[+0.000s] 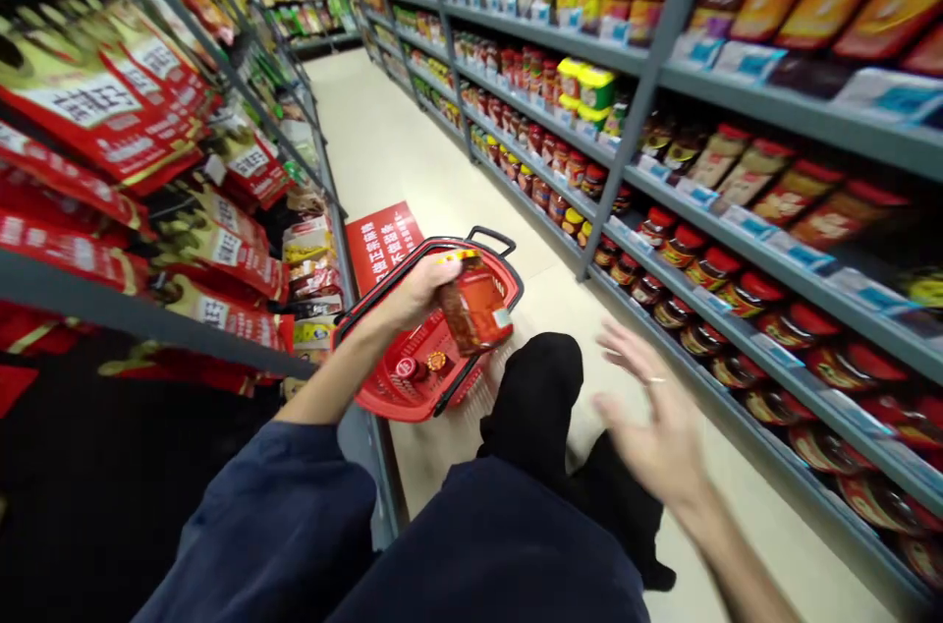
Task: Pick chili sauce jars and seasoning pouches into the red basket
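My left hand (421,291) is closed round a jar of red sauce (475,309) with a yellow lid, holding it tilted over a red shopping basket (398,387) on the floor. Two small lidded items lie in the basket's bottom. My right hand (652,417) hangs open in the air to the right, fingers spread and blurred, holding nothing, near the lower shelves of red-lidded jars (693,254).
I am low in a shop aisle. Grey shelving (640,92) with jars and bottles runs along the right; shelves of red packets (110,112) line the left. A red floor sign (383,240) lies behind the basket. Pale floor stretches ahead.
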A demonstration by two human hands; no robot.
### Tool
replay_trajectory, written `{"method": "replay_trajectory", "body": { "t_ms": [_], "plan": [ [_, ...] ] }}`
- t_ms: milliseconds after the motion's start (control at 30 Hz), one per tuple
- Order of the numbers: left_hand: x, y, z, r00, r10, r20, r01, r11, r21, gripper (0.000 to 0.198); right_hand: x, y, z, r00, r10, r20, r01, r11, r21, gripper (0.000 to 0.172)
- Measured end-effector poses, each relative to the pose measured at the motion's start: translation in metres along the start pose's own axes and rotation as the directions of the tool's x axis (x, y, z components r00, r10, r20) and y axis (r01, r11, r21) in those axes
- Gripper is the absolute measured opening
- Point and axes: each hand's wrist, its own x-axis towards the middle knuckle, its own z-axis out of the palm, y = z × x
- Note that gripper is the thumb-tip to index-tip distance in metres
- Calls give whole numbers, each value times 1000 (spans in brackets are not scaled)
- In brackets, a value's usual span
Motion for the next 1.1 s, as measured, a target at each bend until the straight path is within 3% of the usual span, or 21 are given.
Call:
{"method": "replay_trajectory", "body": {
  "t_ms": [67,100,167,267,333,400,500,733,933,1033,1100],
  "plan": [
    [-7,26,49,1000,-17,10,17,1000,22,59,-4,-15,24,996,-1,-84,7,998,69,100],
    [-12,37,68,1000,-12,11,11,998,63,56,-3,-21,35,988,19,-152,-2,994,113,109],
    [-23,55,92,1000,22,-2,-21,989,149,55,0,-26,52,949,78,-306,-13,978,209,103],
    [-34,66,97,991,76,106,-93,982,164,66,1,-27,55,892,180,-414,36,886,463,72],
    [-38,64,92,965,141,220,-166,981,101,69,-3,-28,48,899,253,-357,54,745,665,60],
    [-41,56,91,938,222,268,-237,971,27,66,-6,-29,42,912,271,-309,85,611,787,52],
    [-44,40,102,912,271,307,-254,962,-95,64,-7,-31,39,927,235,-293,126,540,832,51],
    [-37,15,129,943,253,215,-171,925,-338,64,-3,-26,37,964,193,-183,56,526,848,50],
    [-17,4,140,921,236,311,-114,924,-364,63,-9,-14,17,945,222,-240,34,665,746,47],
    [-7,1,157,928,209,309,-93,931,-352,65,-16,-6,5,934,235,-270,32,697,717,48],
    [-2,0,170,937,183,298,-81,942,-325,62,-25,0,-9,922,244,-301,-1,779,627,48]
  ]
}}
